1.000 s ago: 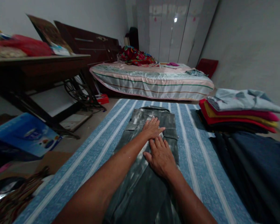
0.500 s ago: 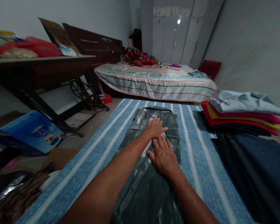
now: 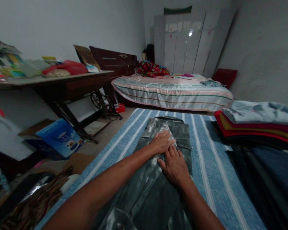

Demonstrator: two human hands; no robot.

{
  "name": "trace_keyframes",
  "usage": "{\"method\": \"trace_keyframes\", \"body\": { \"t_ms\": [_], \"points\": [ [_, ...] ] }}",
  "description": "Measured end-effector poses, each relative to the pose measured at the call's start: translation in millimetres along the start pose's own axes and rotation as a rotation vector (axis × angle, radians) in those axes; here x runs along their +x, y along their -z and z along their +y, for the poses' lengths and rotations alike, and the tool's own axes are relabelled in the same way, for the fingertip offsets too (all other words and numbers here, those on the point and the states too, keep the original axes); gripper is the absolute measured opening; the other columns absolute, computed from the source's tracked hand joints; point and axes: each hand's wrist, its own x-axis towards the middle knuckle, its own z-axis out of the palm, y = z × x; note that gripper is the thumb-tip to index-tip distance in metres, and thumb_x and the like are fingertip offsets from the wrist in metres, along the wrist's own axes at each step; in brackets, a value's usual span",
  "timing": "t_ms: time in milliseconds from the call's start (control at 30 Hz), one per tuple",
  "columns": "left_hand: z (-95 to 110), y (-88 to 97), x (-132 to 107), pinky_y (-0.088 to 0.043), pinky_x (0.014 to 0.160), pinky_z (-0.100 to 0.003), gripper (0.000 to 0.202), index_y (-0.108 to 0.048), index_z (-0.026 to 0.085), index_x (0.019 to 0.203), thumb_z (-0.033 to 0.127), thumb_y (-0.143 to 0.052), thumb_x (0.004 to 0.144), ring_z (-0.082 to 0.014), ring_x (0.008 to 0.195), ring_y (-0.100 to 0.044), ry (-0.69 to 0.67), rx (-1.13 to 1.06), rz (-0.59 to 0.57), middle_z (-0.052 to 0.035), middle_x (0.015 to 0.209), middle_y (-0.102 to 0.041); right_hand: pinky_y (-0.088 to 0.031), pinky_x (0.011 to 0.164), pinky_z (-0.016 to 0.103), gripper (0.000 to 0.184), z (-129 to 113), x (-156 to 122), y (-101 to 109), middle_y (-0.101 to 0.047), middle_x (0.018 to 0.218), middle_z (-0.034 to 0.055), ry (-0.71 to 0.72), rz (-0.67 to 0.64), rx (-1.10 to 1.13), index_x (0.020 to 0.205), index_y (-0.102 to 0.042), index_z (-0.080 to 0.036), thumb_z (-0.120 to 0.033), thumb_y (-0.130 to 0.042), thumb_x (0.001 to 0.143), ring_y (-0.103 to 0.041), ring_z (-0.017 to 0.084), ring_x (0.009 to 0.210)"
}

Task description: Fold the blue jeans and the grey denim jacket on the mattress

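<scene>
A dark grey garment (image 3: 148, 195) with pale mottled patches and flap pockets lies lengthwise on a blue-and-white striped sheet (image 3: 204, 166). Its kind, jacket or trousers, I cannot tell. My left hand (image 3: 162, 141) rests flat on the upper middle of the cloth, fingers stretched out and pointing to the right. Just below and to its right, my right hand (image 3: 175, 164) also presses flat, its fingertips close against the left hand. Neither hand grips anything. Wrinkles run through the garment's lower part, between my forearms.
At the right stands a stack of folded coloured clothes (image 3: 256, 129), with dark folded clothes (image 3: 266, 179) nearer me. A bed (image 3: 172, 92) lies beyond the striped sheet. To the left are a treadle table (image 3: 69, 80), a blue box (image 3: 60, 137) and a striped cloth (image 3: 38, 204).
The view has tilted up and turned left, so the scene sits lower and farther right. Both hands stay flat on the garment, with the left fingers shifted slightly; more of its lower part shows.
</scene>
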Motion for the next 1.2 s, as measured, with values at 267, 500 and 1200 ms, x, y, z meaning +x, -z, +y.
{"method": "trace_keyframes", "body": {
  "t_ms": [267, 500, 1200],
  "points": [
    [-0.9, -20.8, -114.6, -0.011, 0.115, -0.043, 0.074, -0.017, 0.015, 0.148, 0.06, -0.03, 0.091, -0.0235, 0.144, -0.003, 0.033, -0.021, -0.047, -0.0129, 0.157, -0.01, -0.023, 0.108, 0.047, 0.058, 4.5, -1.8, -6.2, -0.039, 0.145, 0.0165, 0.021, -0.014, -0.079, 0.14, -0.041, -0.012, -0.048, -0.031, 0.095, -0.028, 0.032, 0.137],
    [-9.0, -37.1, -116.7, -0.006, 0.116, -0.042, 0.082, -0.006, 0.013, 0.15, 0.066, -0.023, 0.089, -0.0217, 0.144, -0.001, 0.012, -0.036, -0.046, -0.0135, 0.157, -0.005, -0.026, 0.107, 0.047, 0.058, 8.2, -3.6, -12.0, -0.039, 0.145, 0.0168, 0.053, -0.007, -0.133, 0.14, -0.04, -0.012, -0.048, -0.033, 0.095, -0.029, 0.031, 0.136],
    [-1.6, -23.9, -172.5, -0.009, 0.114, -0.048, 0.075, -0.023, 0.013, 0.147, 0.062, -0.026, 0.091, -0.0275, 0.144, -0.005, 0.029, 0.012, -0.145, -0.0145, 0.156, -0.011, -0.017, 0.108, 0.048, 0.065, -5.5, -41.0, 5.6, -0.026, 0.152, 0.0139, -0.073, -0.116, -0.102, 0.147, -0.027, -0.022, -0.057, -0.034, 0.093, -0.021, 0.029, 0.14]
  ]
}}
